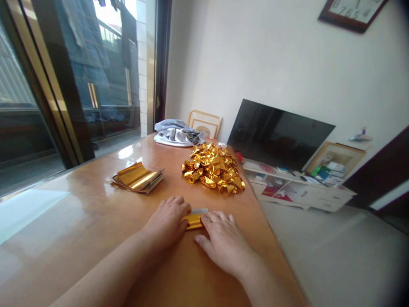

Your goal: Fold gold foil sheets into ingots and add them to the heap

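Observation:
A partly folded sheet of gold foil paper (193, 221) lies on the table between my two hands, a pale strip showing along its far edge. My left hand (169, 220) grips its left end, with the fingers curled over it and the thumb at the near edge. On the right end press the fingertips of my right hand (223, 241); its thumb rests apart on the wood. Beyond my left hand is a stack of gold foil sheets (136, 175). Past my right hand sits a heap of folded gold foil pieces (214, 168).
The glossy wooden table (96, 221) has its right edge close beside my right arm. Bundled grey-blue cloth (177, 133) lies at the far end. A television (279, 134) stands on a white cabinet (300, 194) to the right. A glass sliding door (41, 85) is at left.

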`<move>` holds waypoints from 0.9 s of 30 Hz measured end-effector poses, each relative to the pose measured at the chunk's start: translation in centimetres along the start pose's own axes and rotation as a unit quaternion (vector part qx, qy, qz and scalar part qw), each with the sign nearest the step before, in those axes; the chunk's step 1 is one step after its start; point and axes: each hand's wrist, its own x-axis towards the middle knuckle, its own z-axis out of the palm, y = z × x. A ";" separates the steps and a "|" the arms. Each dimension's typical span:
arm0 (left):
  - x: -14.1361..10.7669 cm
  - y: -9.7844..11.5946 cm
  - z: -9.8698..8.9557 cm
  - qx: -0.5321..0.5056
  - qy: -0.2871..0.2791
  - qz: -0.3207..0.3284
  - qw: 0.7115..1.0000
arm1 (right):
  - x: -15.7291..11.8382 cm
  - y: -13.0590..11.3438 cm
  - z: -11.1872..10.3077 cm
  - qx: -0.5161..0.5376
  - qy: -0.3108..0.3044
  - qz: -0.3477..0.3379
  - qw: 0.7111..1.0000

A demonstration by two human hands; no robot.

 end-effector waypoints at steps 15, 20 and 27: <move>-0.3 0.0 -1.5 0.009 -0.070 0.035 0.997 | -0.2 -0.3 -0.1 -0.008 -0.007 0.006 1.000; -0.3 0.1 -1.3 0.015 -0.072 0.052 0.996 | -0.3 -0.2 -0.1 0.003 -0.010 0.009 1.000; -0.3 0.3 -1.6 0.022 -0.076 0.039 0.996 | -0.3 -0.1 -0.3 0.003 0.004 0.000 1.000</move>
